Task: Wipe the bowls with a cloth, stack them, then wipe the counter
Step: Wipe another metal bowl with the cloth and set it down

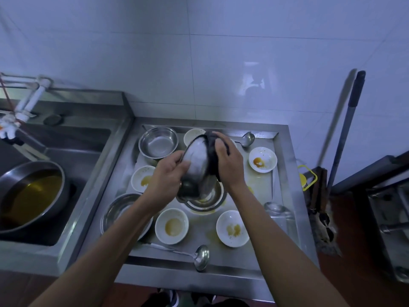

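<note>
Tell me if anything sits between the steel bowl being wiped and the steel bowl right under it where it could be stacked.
Nothing visible does. The tilted steel bowl, held by the left hand and wiped with the dark cloth in the right hand, hangs directly over the yellow-stained steel bowl; part of that bowl's inside is hidden.

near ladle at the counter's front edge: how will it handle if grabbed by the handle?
The ladle looks like thin steel, so probably stiff and light. Its cup is the bulky end, so it may droop cup-down if gripped far along the slim handle. The counter shows yellowish smears, so the handle could be greasy and slippery.
</note>
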